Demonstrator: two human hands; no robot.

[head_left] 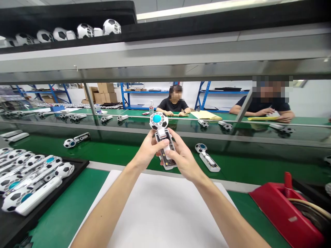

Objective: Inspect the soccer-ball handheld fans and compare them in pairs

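Both my hands hold one small hand-held fan (162,137) upright above a white mat (160,210). Its round head is patterned like a football with a blue centre. The handle's back is open and shows a circuit board. My left hand (148,148) grips the handle from the left, thumb across its front. My right hand (182,155) cups the handle's lower right side, with fingers pressing on the open handle.
A black tray (74,168) at the left holds several finished fans. More fans (207,156) lie on the green conveyor belt (245,165) beyond. A red tape dispenser (287,206) stands at the right. Two people sit at a far table. A shelf overhead carries football fan heads (85,31).
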